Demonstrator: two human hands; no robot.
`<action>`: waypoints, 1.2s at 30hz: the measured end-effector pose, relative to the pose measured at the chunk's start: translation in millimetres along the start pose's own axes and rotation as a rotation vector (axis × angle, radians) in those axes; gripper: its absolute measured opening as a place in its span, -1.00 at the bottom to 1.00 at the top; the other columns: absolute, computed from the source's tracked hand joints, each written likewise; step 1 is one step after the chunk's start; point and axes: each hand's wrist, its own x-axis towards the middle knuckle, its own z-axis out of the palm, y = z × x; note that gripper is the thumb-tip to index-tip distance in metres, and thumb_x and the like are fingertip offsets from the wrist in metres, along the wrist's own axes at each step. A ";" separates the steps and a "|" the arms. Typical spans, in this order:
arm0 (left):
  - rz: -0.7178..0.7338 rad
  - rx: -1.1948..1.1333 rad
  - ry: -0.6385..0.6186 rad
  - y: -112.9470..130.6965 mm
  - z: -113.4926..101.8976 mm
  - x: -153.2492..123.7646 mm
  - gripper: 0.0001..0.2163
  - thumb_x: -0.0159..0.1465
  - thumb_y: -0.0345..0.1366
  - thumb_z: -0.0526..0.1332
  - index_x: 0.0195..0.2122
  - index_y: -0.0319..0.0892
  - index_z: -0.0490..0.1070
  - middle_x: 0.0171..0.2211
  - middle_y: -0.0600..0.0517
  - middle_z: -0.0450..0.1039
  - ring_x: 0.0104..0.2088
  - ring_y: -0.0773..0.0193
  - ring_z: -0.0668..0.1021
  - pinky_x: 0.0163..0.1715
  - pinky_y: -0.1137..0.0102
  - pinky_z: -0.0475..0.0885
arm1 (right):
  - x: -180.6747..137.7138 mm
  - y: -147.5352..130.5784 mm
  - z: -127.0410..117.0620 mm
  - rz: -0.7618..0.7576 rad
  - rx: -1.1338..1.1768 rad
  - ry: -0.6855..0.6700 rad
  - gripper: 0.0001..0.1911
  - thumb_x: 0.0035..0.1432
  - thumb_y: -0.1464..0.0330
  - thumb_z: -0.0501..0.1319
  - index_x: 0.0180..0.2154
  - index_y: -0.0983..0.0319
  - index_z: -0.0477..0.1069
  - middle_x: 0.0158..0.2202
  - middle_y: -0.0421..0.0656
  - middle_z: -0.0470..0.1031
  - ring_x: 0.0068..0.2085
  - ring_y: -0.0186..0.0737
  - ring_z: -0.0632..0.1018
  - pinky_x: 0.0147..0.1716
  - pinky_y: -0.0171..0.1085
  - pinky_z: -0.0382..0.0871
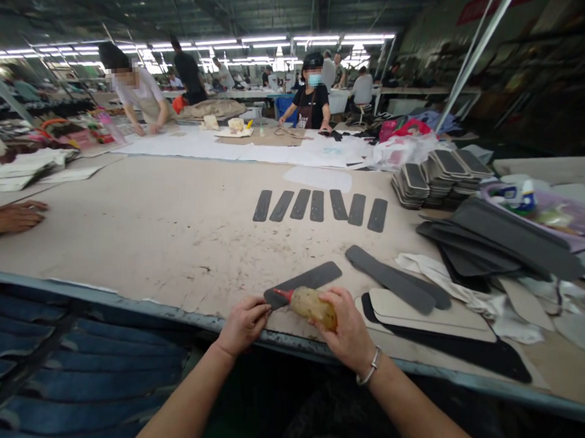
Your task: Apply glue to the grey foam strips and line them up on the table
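My right hand point(346, 328) is wrapped round a yellowish glue bottle point(306, 305) with a red nozzle. The bottle lies tilted, its tip pointing left over a long dark grey strip point(314, 277) with rounded ends. At the strip's near left end, my left hand point(244, 324) pinches the edge between thumb and fingers. Two more grey strips point(391, 275) overlap to the right. Beyond them, several small dark grey pieces point(316, 206) lie spread in a row.
Stacks of pale-edged pieces point(437, 175) stand at the right, near a heap of dark sheets point(494, 238) and a purple basin point(583, 225). Beige and black panels point(430, 319) lie close to my right hand. Another person's hand point(16, 217) rests at the table's left. Co-workers stand across the table point(146, 209).
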 end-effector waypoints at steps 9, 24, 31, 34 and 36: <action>0.032 0.028 -0.031 2.1 -0.8 2.7 -0.77 0.27 -0.30 0.06 -0.21 -0.14 0.50 -0.24 -0.07 0.48 -0.23 0.27 0.49 -0.18 0.34 0.45 | 0.1 -0.8 7.9 -0.015 0.039 -0.046 -0.53 0.09 0.42 0.20 0.04 0.13 0.15 -0.01 -0.02 0.17 -0.03 -0.06 0.35 -0.04 -0.06 0.33; 0.049 0.035 -0.038 -0.6 1.2 2.1 -0.81 0.26 -0.34 0.09 -0.20 -0.15 0.48 -0.22 -0.06 0.47 -0.22 0.25 0.48 -0.17 0.35 0.43 | -0.5 2.4 16.7 -0.020 0.033 -0.094 -0.46 -0.03 0.57 0.17 0.01 0.15 0.19 -0.01 -0.05 0.17 0.00 -0.11 0.32 0.03 -0.08 0.29; 0.061 0.033 -0.011 -1.3 1.7 3.4 -0.82 0.27 -0.30 0.09 -0.25 -0.16 0.48 -0.24 -0.05 0.46 -0.24 0.29 0.50 -0.18 0.38 0.44 | 1.5 13.2 3.3 0.029 -0.053 -0.038 -0.54 0.02 0.51 0.18 0.00 0.16 0.23 -0.01 -0.02 0.17 -0.01 -0.06 0.32 0.00 -0.07 0.30; 0.069 0.037 0.001 -1.7 1.8 3.7 -0.83 0.26 -0.31 0.11 -0.24 -0.17 0.48 -0.24 -0.04 0.46 -0.23 0.30 0.50 -0.18 0.38 0.44 | 2.4 19.6 -5.5 0.054 -0.095 0.006 -0.58 0.06 0.47 0.20 -0.01 0.19 0.23 -0.03 -0.02 0.18 -0.03 -0.07 0.32 -0.01 -0.07 0.30; 0.076 0.041 0.007 -1.8 1.7 3.8 -0.84 0.25 -0.31 0.12 -0.24 -0.17 0.48 -0.24 -0.03 0.46 -0.23 0.30 0.50 -0.17 0.39 0.44 | 2.9 23.4 -11.8 0.078 -0.135 0.040 -0.59 0.07 0.46 0.20 -0.02 0.20 0.23 -0.04 -0.02 0.18 -0.03 -0.07 0.31 -0.01 -0.07 0.29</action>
